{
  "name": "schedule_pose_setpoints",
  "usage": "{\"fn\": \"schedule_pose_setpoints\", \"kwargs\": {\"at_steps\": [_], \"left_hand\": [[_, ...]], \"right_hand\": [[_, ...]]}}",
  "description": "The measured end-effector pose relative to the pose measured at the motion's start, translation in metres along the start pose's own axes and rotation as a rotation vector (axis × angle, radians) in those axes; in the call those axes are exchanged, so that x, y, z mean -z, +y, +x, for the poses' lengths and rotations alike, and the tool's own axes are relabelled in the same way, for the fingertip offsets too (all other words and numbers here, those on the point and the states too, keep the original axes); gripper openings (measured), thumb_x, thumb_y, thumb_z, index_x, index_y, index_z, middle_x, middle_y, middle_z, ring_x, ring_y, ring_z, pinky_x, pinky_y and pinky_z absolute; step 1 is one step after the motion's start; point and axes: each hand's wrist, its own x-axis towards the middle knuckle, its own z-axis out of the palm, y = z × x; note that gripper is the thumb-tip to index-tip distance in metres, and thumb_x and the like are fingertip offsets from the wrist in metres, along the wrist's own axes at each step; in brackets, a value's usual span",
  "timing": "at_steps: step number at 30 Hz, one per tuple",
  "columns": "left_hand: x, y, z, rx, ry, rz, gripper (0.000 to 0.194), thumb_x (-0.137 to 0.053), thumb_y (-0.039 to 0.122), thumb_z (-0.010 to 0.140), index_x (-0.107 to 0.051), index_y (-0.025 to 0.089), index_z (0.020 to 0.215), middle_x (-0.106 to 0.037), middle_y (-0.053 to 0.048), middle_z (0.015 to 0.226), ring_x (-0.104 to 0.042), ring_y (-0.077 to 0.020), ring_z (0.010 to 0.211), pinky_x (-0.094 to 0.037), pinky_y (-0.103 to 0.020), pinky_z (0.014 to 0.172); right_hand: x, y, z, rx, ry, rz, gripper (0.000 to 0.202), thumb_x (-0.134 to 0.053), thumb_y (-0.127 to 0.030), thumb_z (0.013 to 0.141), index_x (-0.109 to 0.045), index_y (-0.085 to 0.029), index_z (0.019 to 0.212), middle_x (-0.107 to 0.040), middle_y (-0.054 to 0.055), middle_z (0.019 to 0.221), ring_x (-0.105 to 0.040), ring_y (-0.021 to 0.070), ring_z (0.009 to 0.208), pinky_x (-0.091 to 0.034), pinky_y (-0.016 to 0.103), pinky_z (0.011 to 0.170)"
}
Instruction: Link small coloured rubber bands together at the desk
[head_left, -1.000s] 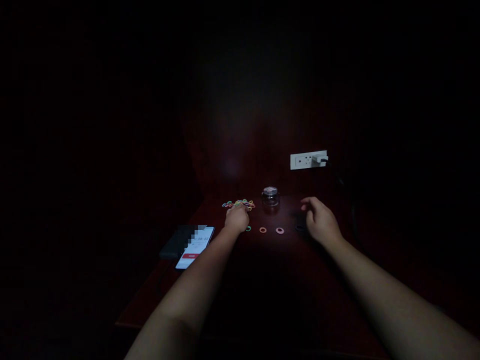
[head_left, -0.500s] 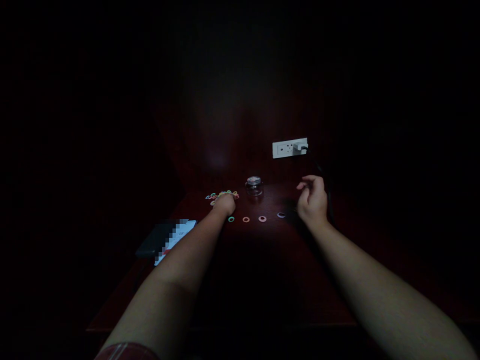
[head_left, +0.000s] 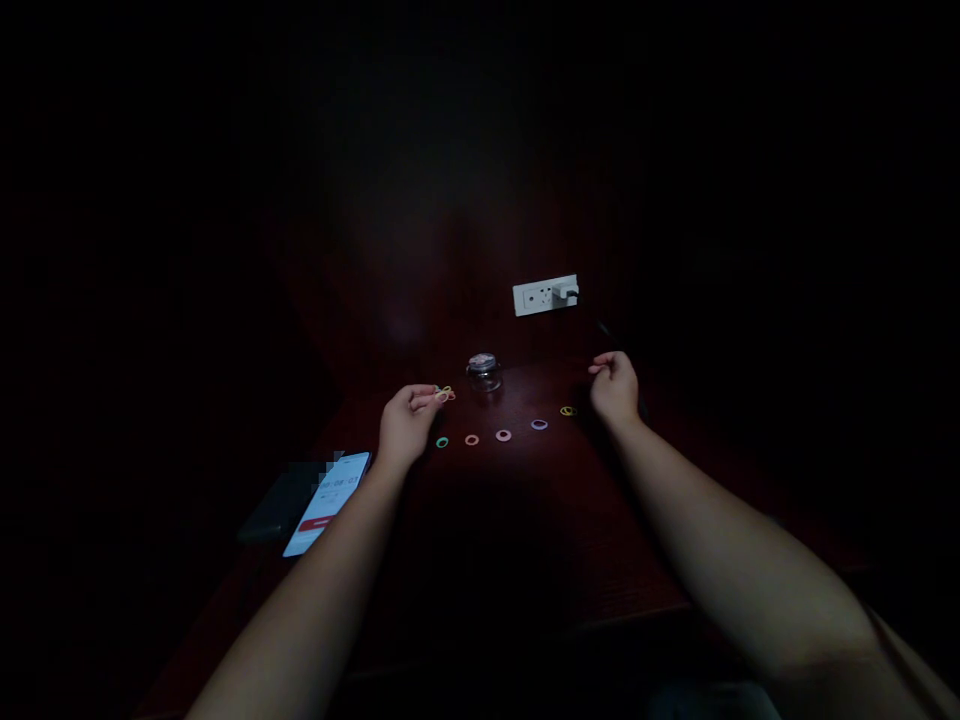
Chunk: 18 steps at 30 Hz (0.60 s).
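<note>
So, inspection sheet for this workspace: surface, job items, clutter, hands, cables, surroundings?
Surface: dark reddish table, dimly lit.
Job items: green ring, orange ring, pink ring, purple ring, yellow ring in a bent row; ring pile, partly hidden; lidded clear jar behind the row.
Clutter: lit phone beside dark flat object.
Hands: left hand at pile, grip unclear; right hand near yellow ring, fingers partly curled.
Cables: dark cable, run mostly lost.
Surroundings: white socket with plug; otherwise mostly dark.
</note>
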Motion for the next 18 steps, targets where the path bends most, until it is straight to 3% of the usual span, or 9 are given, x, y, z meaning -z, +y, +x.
{"fn": "schedule_pose_setpoints", "kwargs": {"at_steps": [2, 3, 7, 9, 12, 18], "left_hand": [[-0.004, 0.004, -0.015, 0.062, -0.082, -0.126, 0.039, -0.071, 0.034, 0.067, -0.061, 0.011, 0.097, -0.07, -0.009, 0.086, -0.066, -0.0172, 0.08, -0.051, -0.03, 0.077], [-0.006, 0.006, -0.023, 0.096, -0.127, -0.158, 0.038, -0.072, 0.034, 0.066, -0.062, 0.01, 0.094, -0.07, -0.01, 0.085, -0.066, -0.0169, 0.079, -0.051, -0.031, 0.078], [-0.018, 0.009, -0.047, 0.152, -0.316, -0.23, 0.033, -0.072, 0.031, 0.066, -0.061, 0.011, 0.09, -0.07, -0.009, 0.083, -0.066, -0.0154, 0.077, -0.051, -0.03, 0.076], [-0.022, 0.007, -0.052, 0.161, -0.371, -0.224, 0.03, -0.073, 0.029, 0.065, -0.061, 0.011, 0.086, -0.069, -0.007, 0.078, -0.065, -0.0143, 0.074, -0.051, -0.027, 0.072], [-0.024, 0.004, -0.053, 0.156, -0.398, -0.211, 0.026, -0.072, 0.025, 0.065, -0.061, 0.011, 0.084, -0.068, -0.006, 0.076, -0.065, -0.0131, 0.072, -0.05, -0.025, 0.068], [-0.026, 0.002, -0.055, 0.137, -0.456, -0.193, 0.021, -0.069, 0.025, 0.069, -0.06, 0.012, 0.082, -0.066, -0.005, 0.074, -0.063, -0.0116, 0.069, -0.048, -0.023, 0.064]], "right_hand": [[-0.007, -0.01, -0.01, 0.034, -0.123, 0.038, 0.016, -0.037, -0.016, 0.077, -0.052, -0.017, 0.081, -0.059, 0.002, 0.074, -0.053, 0.0136, 0.069, -0.041, 0.026, 0.068], [-0.01, -0.016, -0.018, 0.051, -0.244, 0.072, 0.013, -0.039, -0.018, 0.078, -0.053, -0.017, 0.079, -0.058, 0.002, 0.073, -0.052, 0.0131, 0.066, -0.041, 0.026, 0.066], [-0.024, -0.043, -0.059, 0.132, -0.873, 0.235, 0.016, -0.053, -0.029, 0.077, -0.055, -0.016, 0.087, -0.059, 0.001, 0.074, -0.051, 0.0111, 0.061, -0.041, 0.022, 0.057], [-0.028, -0.052, -0.078, 0.102, -1.09, 0.294, 0.021, -0.056, -0.033, 0.078, -0.055, -0.016, 0.09, -0.059, 0.0, 0.073, -0.05, 0.0096, 0.058, -0.04, 0.021, 0.052], [-0.029, -0.057, -0.092, 0.042, -1.225, 0.321, 0.02, -0.054, -0.035, 0.08, -0.055, -0.015, 0.083, -0.058, 0.0, 0.068, -0.048, 0.008, 0.053, -0.04, 0.02, 0.049], [-0.028, -0.055, -0.093, 0.019, -1.269, 0.329, 0.02, -0.055, -0.035, 0.08, -0.054, -0.015, 0.084, -0.056, -0.001, 0.067, -0.047, 0.0071, 0.051, -0.039, 0.019, 0.047]]}}
